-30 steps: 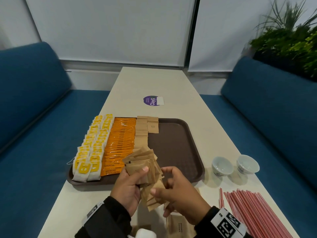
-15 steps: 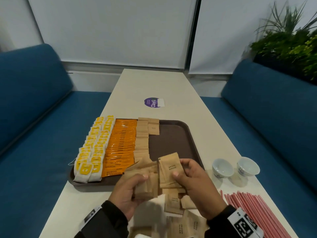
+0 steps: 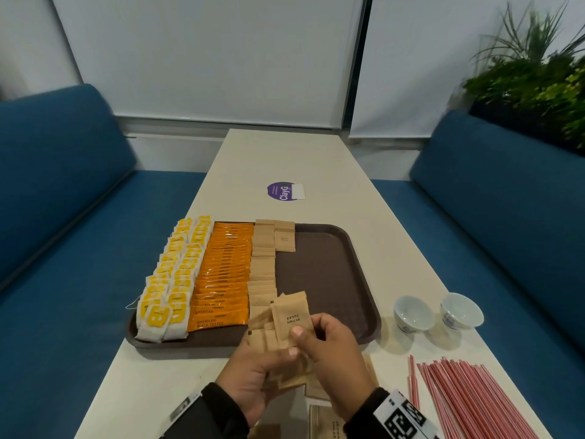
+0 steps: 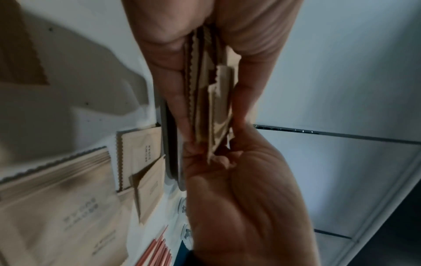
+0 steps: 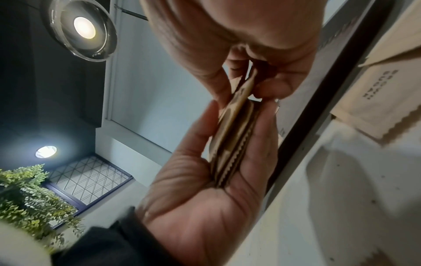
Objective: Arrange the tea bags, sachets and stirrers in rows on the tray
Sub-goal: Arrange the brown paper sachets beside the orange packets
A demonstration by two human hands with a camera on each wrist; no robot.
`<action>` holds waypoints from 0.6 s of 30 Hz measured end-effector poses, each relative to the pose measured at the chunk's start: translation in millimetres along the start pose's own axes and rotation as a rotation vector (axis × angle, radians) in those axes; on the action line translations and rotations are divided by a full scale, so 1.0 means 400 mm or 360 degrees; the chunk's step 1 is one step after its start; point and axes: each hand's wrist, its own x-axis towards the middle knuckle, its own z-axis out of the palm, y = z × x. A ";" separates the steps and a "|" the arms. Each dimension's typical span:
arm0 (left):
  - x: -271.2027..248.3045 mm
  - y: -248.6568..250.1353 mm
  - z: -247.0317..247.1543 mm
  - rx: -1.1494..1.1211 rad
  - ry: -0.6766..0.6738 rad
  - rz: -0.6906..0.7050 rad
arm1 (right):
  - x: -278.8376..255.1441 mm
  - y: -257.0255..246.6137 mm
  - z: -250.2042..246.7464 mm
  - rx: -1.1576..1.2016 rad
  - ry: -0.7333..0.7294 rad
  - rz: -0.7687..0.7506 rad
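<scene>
Your left hand (image 3: 253,372) grips a bundle of brown sugar sachets (image 3: 278,340) over the tray's (image 3: 329,274) near edge. Your right hand (image 3: 332,343) pinches the front sachet (image 3: 292,318) between thumb and fingers. The stirrers (image 3: 468,400) lie on the table (image 3: 285,160), right of the tray.

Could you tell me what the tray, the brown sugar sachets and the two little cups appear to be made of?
Tray: probably moulded plastic, dark brown, matte, with rounded raised rim.
Brown sugar sachets: kraft-like paper, matte tan, with serrated edges.
Cups: likely glazed ceramic or porcelain, glossy white, with faint blue markings.
</scene>
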 end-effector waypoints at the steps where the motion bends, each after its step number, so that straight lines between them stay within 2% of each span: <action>1: 0.002 -0.004 -0.004 0.0008 0.0012 0.0006 | 0.002 -0.001 -0.002 -0.0002 0.0007 -0.0016; 5: 0.001 -0.003 -0.007 0.0001 0.0005 0.0041 | -0.001 -0.017 -0.016 0.0167 -0.0053 -0.0006; 10: 0.002 0.016 -0.015 -0.0090 0.0077 0.0024 | 0.024 -0.053 -0.043 0.0292 0.0160 -0.0017; 13: 0.009 0.035 -0.025 -0.0099 0.0156 0.0032 | 0.060 -0.107 -0.064 0.0395 0.0155 0.0048; 18: 0.025 0.087 -0.032 -0.0127 0.0192 0.0026 | 0.188 -0.183 -0.072 0.0039 0.0124 -0.0111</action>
